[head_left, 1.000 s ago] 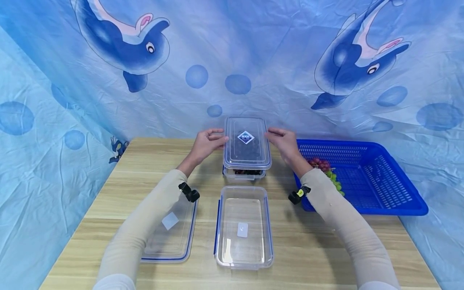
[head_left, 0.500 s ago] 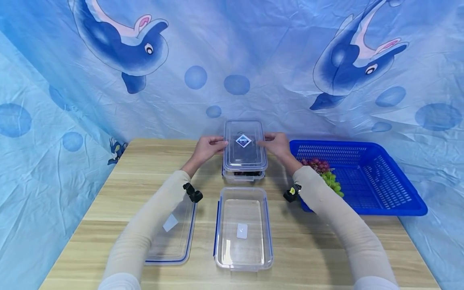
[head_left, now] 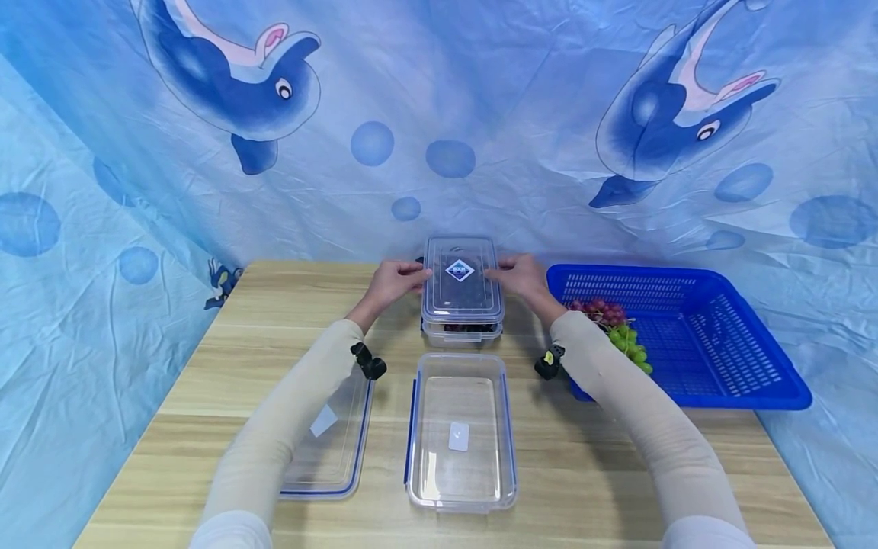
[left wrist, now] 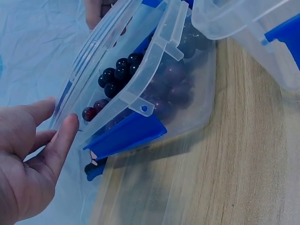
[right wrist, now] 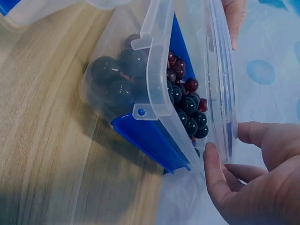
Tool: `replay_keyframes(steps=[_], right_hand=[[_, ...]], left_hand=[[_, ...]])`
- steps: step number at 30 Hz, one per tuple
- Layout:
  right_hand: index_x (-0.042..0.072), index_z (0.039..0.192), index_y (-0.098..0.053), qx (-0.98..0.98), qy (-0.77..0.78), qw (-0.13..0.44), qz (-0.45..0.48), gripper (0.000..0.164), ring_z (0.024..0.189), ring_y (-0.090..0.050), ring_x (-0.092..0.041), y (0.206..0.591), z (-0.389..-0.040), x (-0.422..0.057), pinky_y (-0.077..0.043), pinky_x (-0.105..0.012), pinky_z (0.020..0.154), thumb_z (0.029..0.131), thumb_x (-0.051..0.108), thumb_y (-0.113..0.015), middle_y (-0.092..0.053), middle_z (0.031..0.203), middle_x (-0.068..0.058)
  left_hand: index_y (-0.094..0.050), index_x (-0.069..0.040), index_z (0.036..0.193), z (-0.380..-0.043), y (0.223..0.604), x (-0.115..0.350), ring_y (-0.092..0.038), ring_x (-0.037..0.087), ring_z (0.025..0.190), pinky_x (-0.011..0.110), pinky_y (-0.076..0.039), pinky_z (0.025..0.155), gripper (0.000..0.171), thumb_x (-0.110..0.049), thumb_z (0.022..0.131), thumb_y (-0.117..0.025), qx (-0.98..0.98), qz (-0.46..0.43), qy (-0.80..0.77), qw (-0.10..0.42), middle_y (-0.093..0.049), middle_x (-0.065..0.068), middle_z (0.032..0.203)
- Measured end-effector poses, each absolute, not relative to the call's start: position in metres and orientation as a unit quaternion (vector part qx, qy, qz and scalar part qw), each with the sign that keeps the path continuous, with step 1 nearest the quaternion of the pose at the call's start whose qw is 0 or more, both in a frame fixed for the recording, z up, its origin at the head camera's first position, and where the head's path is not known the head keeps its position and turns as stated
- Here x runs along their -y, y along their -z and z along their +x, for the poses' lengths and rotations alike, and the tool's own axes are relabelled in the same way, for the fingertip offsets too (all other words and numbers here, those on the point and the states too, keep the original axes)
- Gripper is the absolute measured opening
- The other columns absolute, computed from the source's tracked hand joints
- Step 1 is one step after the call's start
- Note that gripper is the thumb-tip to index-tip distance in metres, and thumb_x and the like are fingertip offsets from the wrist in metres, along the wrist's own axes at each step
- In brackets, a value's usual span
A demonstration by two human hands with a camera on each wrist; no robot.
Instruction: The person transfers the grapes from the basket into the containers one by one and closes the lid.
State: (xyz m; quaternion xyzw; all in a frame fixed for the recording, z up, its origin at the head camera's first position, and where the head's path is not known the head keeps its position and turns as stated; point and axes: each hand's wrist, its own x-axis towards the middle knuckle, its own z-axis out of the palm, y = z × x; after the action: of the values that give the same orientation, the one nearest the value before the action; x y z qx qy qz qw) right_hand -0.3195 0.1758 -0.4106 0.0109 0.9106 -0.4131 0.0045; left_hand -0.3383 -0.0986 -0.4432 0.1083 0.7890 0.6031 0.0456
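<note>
Clear lid (head_left: 461,296): left edge pinched by left hand (head_left: 394,284), right edge by right hand (head_left: 524,277); above far container (head_left: 461,337), dark grapes (left wrist: 123,71) inside.

Lid (left wrist: 86,68) in left hand (left wrist: 28,157); dark grapes (left wrist: 122,72)

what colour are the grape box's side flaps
The side flaps are blue, clearest in the left wrist view.

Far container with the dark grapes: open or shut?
Open: both wrist views show a gap between its lid and rim.
</note>
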Motion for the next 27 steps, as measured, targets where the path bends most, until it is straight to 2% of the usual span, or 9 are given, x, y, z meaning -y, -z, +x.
replay_keyframes(steps=[9,12,16,20,24,27], right_hand=[[0.002,0.123,-0.073,-0.916,0.402,0.021,0.004,0.042,0.101,-0.067,-0.025,0.415,-0.323,-0.175,-0.058,-0.036,0.082,0.094,0.032,-0.073,-0.074,0.117,-0.017],[0.001,0.116,-0.076,-0.916,0.400,0.021,0.006,0.037,0.098,-0.066,-0.026,0.416,-0.321,-0.175,-0.057,-0.037,0.082,0.094,0.031,-0.073,-0.074,0.114,-0.018],[-0.001,0.113,-0.076,-0.920,0.390,0.026,0.002,0.037,0.103,-0.066,-0.030,0.418,-0.319,-0.177,-0.057,-0.041,0.087,0.095,0.030,-0.072,-0.073,0.117,-0.020],[-0.001,0.126,-0.071,-0.918,0.396,0.031,-0.007,0.043,0.108,-0.068,-0.032,0.420,-0.315,-0.178,-0.058,-0.037,0.088,0.095,0.027,-0.073,-0.071,0.122,-0.021],[-0.004,0.129,-0.068,-0.901,0.432,0.042,-0.014,0.042,0.089,-0.073,-0.031,0.421,-0.312,-0.179,-0.058,-0.030,0.071,0.095,0.021,-0.073,-0.074,0.110,-0.023],[-0.007,0.127,-0.068,-0.888,0.456,0.052,-0.018,0.040,0.071,-0.073,-0.028,0.422,-0.311,-0.179,-0.061,-0.034,0.064,0.095,0.017,-0.073,-0.076,0.100,-0.024]], left_hand=[[-0.072,0.006,0.119,-0.339,0.447,0.097,-0.071,0.009,0.075,0.049,-0.060,0.090,0.034,-0.020,0.096,-0.074,-0.792,0.100,-0.600,0.040,-0.073,0.025,0.112],[-0.073,0.006,0.118,-0.339,0.448,0.096,-0.071,0.009,0.074,0.050,-0.060,0.090,0.034,-0.020,0.096,-0.074,-0.794,0.101,-0.597,0.043,-0.074,0.025,0.111],[-0.073,0.005,0.117,-0.336,0.450,0.096,-0.074,0.015,0.077,0.051,-0.060,0.090,0.034,-0.021,0.096,-0.074,-0.802,0.103,-0.586,0.047,-0.075,0.023,0.108],[-0.074,0.004,0.115,-0.332,0.451,0.096,-0.076,0.024,0.081,0.051,-0.061,0.088,0.032,-0.022,0.096,-0.075,-0.804,0.098,-0.585,0.047,-0.075,0.023,0.105],[-0.074,0.003,0.116,-0.330,0.452,0.096,-0.076,0.031,0.084,0.051,-0.061,0.088,0.032,-0.021,0.095,-0.075,-0.805,0.096,-0.584,0.046,-0.076,0.023,0.105],[-0.073,0.003,0.118,-0.329,0.452,0.096,-0.076,0.033,0.086,0.051,-0.061,0.087,0.033,-0.021,0.095,-0.075,-0.808,0.093,-0.579,0.044,-0.076,0.022,0.105]])
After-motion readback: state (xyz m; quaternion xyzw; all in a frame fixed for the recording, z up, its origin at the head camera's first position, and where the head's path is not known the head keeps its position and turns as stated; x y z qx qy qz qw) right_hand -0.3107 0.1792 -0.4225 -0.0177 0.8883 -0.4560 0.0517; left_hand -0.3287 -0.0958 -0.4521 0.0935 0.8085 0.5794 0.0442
